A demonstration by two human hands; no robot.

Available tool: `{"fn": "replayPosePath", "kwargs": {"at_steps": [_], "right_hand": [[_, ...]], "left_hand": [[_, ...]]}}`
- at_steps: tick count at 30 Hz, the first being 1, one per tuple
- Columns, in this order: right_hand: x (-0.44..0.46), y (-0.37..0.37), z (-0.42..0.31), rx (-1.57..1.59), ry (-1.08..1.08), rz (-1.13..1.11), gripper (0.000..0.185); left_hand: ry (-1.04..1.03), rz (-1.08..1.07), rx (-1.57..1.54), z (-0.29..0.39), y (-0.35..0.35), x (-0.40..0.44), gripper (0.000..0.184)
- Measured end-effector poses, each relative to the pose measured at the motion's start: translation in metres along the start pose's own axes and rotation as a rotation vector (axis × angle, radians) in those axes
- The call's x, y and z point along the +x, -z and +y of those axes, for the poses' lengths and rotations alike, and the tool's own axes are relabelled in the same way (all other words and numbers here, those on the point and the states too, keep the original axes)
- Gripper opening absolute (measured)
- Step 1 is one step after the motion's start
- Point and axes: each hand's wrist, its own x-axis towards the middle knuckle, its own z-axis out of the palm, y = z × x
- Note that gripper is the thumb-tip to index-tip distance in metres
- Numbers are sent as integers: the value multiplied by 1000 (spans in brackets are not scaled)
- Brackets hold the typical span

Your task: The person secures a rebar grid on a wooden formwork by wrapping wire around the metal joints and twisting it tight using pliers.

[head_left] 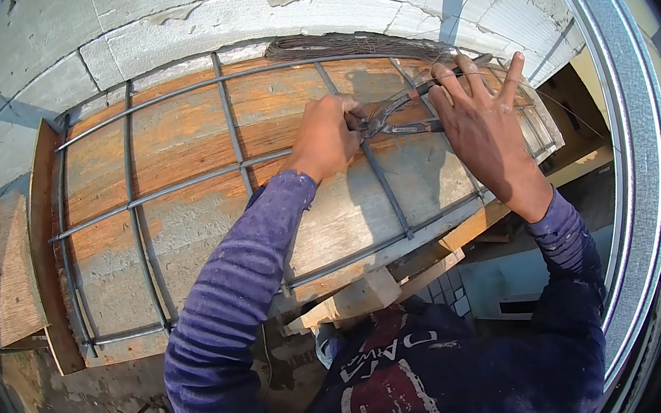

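The bar grid (128,152) lies over the curved wooden boards (185,215), with long bars crossing short ones. Bar placement appears complete in the visible area; work at one crossing, right of the grid's middle, appears unfinished. Whether the other crossings are fastened cannot be told at this size.

The pincers (401,128) are at that crossing, head against or just above the bars, handles spread apart and pointing toward the right. The right hand (487,127) holds the handles, its fingers bent over the upper one and one finger extended clear. The left hand (324,138) is beside the pincer head, fingers curled in close to the crossing; whether they pinch anything cannot be told.

The wire bundle (353,43) lies along the far edge of the boards, beside the block wall (188,28). An end board (49,255) stands at the left end of the grid.
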Motion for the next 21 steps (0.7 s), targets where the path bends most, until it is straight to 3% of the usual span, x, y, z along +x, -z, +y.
{"fn": "replayPosePath", "kwargs": {"at_steps": [11, 14, 17, 19, 20, 21], "right_hand": [[1, -9, 13, 146, -34, -22, 16], [14, -4, 24, 128, 101, 90, 20], [31, 16, 31, 128, 145, -23, 21], [42, 26, 33, 143, 176, 38, 16], [49, 36, 30, 166, 172, -65, 14], [53, 39, 30, 189, 167, -169, 12]], "left_hand": [[-2, -21, 19, -5, -1, 4, 25], [-13, -28, 15, -8, -2, 5, 26], [-20, -26, -29, -6, 1, 5, 26], [-19, -138, 62, 0, 9, 3, 40], [-19, -143, 62, 0, 8, 1, 40], [-64, -111, 23, 0, 5, 0, 53]]}}
